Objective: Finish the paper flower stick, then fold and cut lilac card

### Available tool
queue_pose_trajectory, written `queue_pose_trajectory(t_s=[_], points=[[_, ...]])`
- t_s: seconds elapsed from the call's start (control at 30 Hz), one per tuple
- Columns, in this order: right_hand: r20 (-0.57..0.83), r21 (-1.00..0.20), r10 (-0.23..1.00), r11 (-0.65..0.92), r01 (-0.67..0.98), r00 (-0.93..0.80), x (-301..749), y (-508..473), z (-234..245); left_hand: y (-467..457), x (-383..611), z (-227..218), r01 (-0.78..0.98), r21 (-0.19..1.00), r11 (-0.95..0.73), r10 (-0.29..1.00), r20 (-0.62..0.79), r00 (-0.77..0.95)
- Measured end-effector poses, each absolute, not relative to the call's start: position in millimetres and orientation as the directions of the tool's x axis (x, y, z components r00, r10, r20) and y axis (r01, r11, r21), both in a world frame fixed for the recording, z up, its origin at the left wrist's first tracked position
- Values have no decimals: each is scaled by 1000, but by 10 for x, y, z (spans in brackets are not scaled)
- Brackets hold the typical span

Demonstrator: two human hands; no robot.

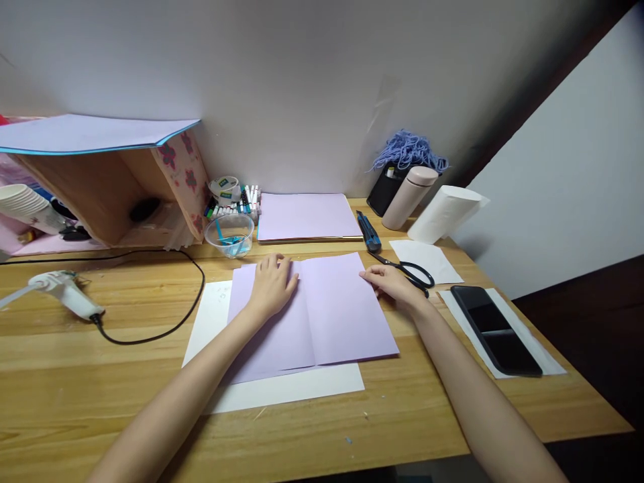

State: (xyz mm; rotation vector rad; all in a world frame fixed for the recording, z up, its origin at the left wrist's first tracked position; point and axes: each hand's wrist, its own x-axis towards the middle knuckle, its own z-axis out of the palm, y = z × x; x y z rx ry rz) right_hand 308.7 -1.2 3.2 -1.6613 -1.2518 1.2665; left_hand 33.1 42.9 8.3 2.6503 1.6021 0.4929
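Observation:
A sheet of light purple paper point(342, 315) with a crease down its middle lies spread on the table, over a white sheet point(296, 389). On its left half, near the top edge, my left hand point(273, 283) rests flat with the fingers stretched out. My right hand point(392, 282) pinches the paper's right edge near the upper corner between thumb and fingers. Just behind that hand lie black-handled scissors point(417, 274), partly covered by it. A blue and black utility knife point(369, 232) is a little farther back.
A stack of purple paper point(308, 215), a clear bowl point(230, 236) with blue scraps and several markers point(249, 198) stand by the wall. At left are a glue gun point(65, 294) with its cord and an open box point(184, 178). A phone point(496, 330) and a flask point(410, 198) are at right.

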Motion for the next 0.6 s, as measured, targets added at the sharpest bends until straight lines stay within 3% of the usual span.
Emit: queue_pose_trajectory(t_s=[0.13,0.27,0.37,0.6], points=[[-86,-904,964,-182,388,252,3173,43,-43,370,227,146,881,160,-444,890,193,414],[239,-896,876,33,443,418,3305,79,33,149,146,217,908,155,-390,909,-91,407],[381,-885,798,167,435,467,3395,71,131,12,177,188,897,155,-414,867,-233,441],[486,-874,621,342,345,615,3581,-5,280,50,368,-59,924,159,-349,934,-16,356]])
